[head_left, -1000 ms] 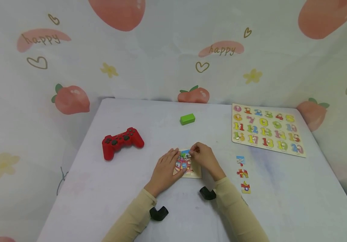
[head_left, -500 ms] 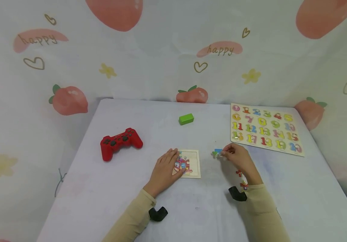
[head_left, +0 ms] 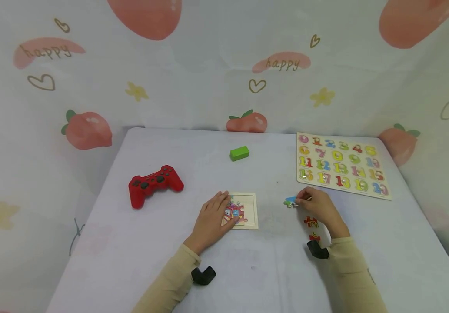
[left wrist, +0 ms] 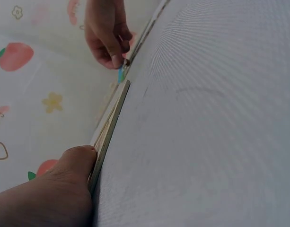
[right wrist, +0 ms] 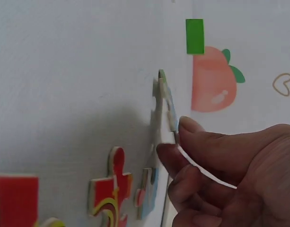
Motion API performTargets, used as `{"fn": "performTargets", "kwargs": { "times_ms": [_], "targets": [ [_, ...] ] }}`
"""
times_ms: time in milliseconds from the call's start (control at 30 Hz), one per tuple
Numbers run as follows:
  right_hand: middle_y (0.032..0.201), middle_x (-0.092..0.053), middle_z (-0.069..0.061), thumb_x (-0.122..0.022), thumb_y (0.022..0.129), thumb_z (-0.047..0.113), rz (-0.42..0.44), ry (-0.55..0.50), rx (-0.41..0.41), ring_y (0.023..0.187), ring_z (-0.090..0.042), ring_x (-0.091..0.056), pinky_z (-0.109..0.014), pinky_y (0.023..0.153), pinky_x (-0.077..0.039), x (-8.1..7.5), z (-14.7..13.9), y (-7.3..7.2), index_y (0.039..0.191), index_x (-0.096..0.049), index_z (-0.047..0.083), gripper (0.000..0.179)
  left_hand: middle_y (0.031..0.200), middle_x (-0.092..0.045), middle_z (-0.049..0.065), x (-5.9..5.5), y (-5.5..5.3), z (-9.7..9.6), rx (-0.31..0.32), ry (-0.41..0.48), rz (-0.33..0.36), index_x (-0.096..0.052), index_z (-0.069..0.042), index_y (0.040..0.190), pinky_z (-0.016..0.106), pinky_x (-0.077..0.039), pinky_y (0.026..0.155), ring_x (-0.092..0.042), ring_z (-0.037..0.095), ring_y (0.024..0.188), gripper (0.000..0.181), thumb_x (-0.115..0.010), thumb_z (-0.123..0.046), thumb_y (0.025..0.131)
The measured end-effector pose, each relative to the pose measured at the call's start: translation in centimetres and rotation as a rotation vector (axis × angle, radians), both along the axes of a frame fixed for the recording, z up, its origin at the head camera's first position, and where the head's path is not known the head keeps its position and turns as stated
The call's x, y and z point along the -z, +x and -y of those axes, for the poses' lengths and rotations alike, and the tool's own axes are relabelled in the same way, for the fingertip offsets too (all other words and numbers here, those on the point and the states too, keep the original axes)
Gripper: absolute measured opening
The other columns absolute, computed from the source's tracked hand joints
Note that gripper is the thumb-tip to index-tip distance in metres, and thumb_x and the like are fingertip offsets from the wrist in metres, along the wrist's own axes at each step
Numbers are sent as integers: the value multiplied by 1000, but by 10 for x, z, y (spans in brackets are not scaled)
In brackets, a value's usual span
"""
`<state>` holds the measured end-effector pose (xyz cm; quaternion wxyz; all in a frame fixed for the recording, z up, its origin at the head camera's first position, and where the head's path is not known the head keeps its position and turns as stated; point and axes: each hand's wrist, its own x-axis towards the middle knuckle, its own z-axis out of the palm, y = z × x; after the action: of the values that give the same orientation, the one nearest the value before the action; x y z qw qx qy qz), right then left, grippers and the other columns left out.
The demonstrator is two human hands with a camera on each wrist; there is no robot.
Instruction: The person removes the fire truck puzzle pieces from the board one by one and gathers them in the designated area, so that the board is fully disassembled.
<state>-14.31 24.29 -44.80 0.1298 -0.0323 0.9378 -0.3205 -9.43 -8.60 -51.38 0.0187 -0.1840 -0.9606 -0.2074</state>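
Note:
My left hand rests on the left side of a small wooden puzzle board, fingers extended and thumb along its near part. Joined pieces with a pink and red vehicle picture fill part of the board, partly covered by that hand. To the right, my right hand pinches a blue and green puzzle piece between thumb and fingers. The right wrist view shows this piece nearly edge-on, close over the table. Below the right hand lie red and yellow puzzle pieces; a blue-edged piece lies beside them.
A red game controller lies at the left of the white table. A green block sits at the back middle. The number puzzle board occupies the back right. Patterned cloth hangs behind.
My right hand has moved from the puzzle board to the right, carrying the blue and green puzzle piece away from it. The left hand has stayed on the board.

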Motion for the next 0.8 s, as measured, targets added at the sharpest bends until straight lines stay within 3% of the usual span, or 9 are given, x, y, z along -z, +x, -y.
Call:
{"fn": "performTargets", "kwargs": {
  "times_ms": [167,367,800],
  "targets": [
    [97,-62,-16,-64,90,11,-67,77,-25,79,-24,-56,-32,64,-46,-5,0,3,103,-61,1,17,154,-34,3,-1,0,-1,5,2,-8,-39,-11,147,44,-25,114,-23,22,145,70,-52,-53,93],
    [100,-53,-16,-69,87,13,-51,134,-165,82,-26,-52,-37,69,-45,2,-4,2,119,-62,8,33,153,-36,4,-2,1,-1,3,5,-33,-41,-9,145,45,-27,113,-26,24,144,69,-54,-52,92],
    [101,-55,-15,-67,90,16,-18,146,-130,85,-26,-54,-40,71,-48,8,0,4,112,-59,6,26,152,-37,4,-2,-1,0,8,-3,-38,-41,-11,145,45,-29,111,-27,23,143,69,-52,-53,92]
  ]
}}
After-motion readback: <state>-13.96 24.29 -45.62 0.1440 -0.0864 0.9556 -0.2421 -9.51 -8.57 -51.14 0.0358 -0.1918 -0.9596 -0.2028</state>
